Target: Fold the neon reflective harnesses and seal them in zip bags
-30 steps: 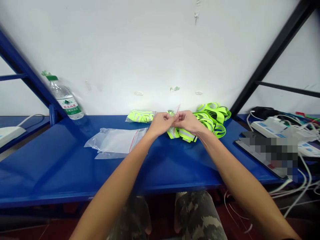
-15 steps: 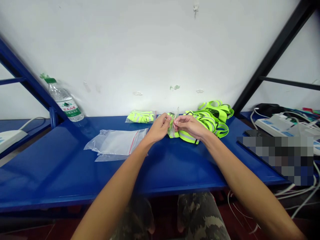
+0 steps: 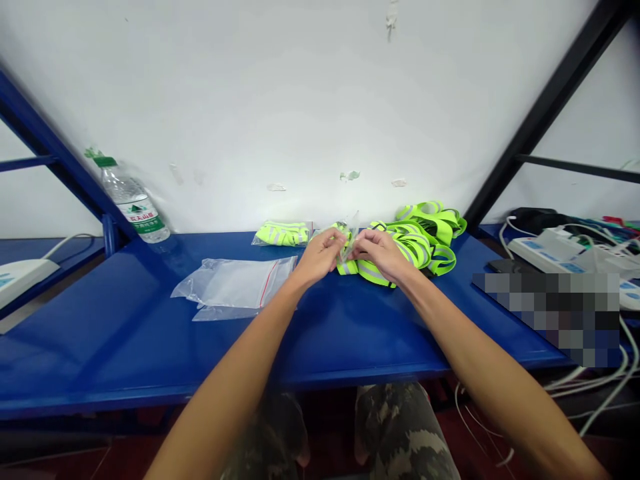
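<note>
Blue steel desk [image 3: 150, 333] runs across the view, with both hands held close together above it, just in front of a heap of neon-yellow reflective vests [image 3: 413, 243]. The left hand [image 3: 317, 259] and right hand [image 3: 383, 257] each have a tight pinching grip on a small clear plastic bag [image 3: 351, 233], whose top edge stands up between them. To their left lie a folded vest [image 3: 283, 233] and a flat pile of clear zip bags [image 3: 235, 283] with red seals. A water bottle [image 3: 133, 203] stands near the wall, and a power strip [image 3: 550, 250] sits far right.
</note>
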`<action>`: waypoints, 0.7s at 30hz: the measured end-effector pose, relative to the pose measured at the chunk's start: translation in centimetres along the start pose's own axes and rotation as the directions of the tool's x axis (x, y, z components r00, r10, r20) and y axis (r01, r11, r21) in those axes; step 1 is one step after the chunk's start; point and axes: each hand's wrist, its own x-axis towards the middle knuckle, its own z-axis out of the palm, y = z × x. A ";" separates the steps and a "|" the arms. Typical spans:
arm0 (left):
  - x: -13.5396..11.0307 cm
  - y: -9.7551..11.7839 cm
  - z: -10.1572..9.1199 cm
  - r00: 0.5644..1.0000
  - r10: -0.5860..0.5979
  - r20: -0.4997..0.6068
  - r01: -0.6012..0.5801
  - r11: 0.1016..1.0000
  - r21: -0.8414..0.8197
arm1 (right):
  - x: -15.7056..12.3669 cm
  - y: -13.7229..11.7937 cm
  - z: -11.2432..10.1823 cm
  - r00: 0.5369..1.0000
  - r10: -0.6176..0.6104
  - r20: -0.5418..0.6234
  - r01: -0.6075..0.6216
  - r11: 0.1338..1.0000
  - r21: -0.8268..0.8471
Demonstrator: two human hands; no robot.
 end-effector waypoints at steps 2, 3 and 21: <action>-0.1 0.2 0.3 0.973 0.066 -0.221 -0.049 0.995 0.082 | 0.0 -0.2 -0.1 0.982 -0.009 -0.189 -0.006 0.997 -0.080; -0.2 0.3 0.5 0.950 0.116 -0.291 -0.078 0.987 0.140 | 0.0 -0.4 -0.1 0.962 -0.040 -0.270 -0.002 0.988 -0.155; 0.0 -2.2 1.5 0.862 -0.138 -0.487 0.377 0.818 0.435 | -0.2 -0.8 -1.1 0.992 -0.028 0.124 0.124 0.424 -0.897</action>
